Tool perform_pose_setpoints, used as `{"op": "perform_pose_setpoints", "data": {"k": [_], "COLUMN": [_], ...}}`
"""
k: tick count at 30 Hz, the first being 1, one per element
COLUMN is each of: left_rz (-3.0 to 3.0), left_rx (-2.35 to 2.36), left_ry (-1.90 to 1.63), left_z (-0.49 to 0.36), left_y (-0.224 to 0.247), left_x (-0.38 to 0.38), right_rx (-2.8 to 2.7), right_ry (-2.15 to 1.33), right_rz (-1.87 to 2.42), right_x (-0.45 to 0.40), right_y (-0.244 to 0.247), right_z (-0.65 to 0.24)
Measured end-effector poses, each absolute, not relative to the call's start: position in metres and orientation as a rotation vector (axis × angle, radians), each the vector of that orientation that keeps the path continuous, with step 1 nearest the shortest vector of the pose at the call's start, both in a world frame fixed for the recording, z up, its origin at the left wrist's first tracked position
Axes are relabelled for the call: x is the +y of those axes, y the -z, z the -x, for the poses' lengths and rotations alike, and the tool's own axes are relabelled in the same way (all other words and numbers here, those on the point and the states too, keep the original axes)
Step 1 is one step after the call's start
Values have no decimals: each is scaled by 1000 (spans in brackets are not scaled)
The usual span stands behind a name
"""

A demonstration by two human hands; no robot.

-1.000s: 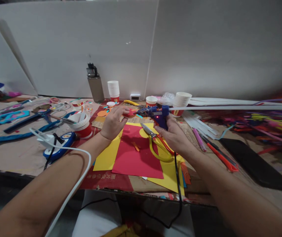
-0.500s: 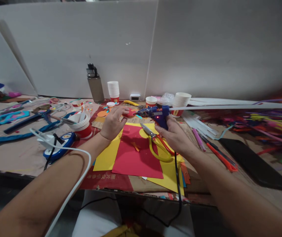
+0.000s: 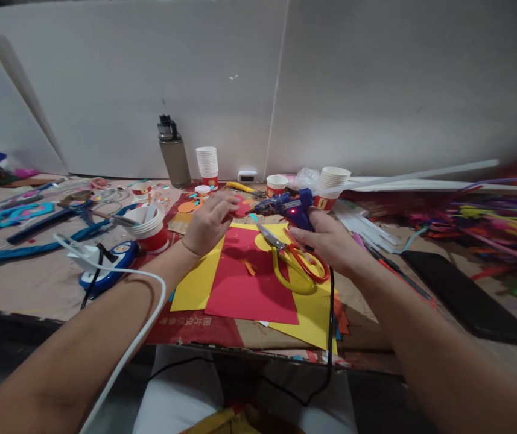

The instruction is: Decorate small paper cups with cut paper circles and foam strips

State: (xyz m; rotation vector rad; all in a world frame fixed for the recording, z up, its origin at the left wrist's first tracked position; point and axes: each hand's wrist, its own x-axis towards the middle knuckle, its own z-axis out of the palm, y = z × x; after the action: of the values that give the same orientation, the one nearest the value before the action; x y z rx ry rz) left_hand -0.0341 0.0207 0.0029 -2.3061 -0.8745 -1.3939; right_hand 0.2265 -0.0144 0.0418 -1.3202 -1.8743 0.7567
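Note:
My right hand [image 3: 330, 238] is closed around the handle of a blue hot glue gun [image 3: 301, 211] with a small red light on it. A long white glue stick [image 3: 439, 172] sticks out of its back, and its nozzle points left. My left hand [image 3: 210, 223] is closed, its fingertips at a small red paper piece [image 3: 244, 206] that is partly hidden by them. The nozzle is apart from that piece. Below the hands, scissors [image 3: 297, 277] with yellow and red handles lie over red paper [image 3: 251, 295] and yellow paper [image 3: 190, 286].
Paper cups [image 3: 147, 229] stand at left, more cup stacks [image 3: 207, 163] at the back beside a bottle [image 3: 174, 157]. A black phone-like slab [image 3: 466, 295] and colourful pipe cleaners [image 3: 507, 241] lie right. A white cable [image 3: 145, 325] crosses my left forearm; the gun's black cord [image 3: 330, 337] hangs over the edge.
The glue gun has drawn back a little to the right, away from the red paper piece, and its glue stick now slants upward. My left hand has barely moved.

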Motion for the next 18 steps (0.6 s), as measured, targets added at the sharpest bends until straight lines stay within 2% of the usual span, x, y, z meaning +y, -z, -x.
{"op": "perform_pose_setpoints", "data": {"k": [4, 8, 13, 15, 18], "left_rz": [2308, 2297, 2131, 2049, 1969], "left_rx": [-801, -878, -1195, -1342, -1522], "left_ry": [1405, 1453, 1754, 1893, 1917], "left_z": [33, 33, 33, 33, 31], "left_y": [-4, -4, 0, 0, -2], "left_x": [20, 21, 25, 27, 26], "right_rx": [-1823, -1811, -1735, -1692, -1704], "right_ry": [-959, -1005, -1013, -914, -580], "right_rz": [1311, 1321, 1285, 1391, 1777], "right_x": [-11, -12, -1, 9, 24], "right_y": [-40, -42, -37, -31, -23], "right_z": [-233, -234, -237, -241, -248]}}
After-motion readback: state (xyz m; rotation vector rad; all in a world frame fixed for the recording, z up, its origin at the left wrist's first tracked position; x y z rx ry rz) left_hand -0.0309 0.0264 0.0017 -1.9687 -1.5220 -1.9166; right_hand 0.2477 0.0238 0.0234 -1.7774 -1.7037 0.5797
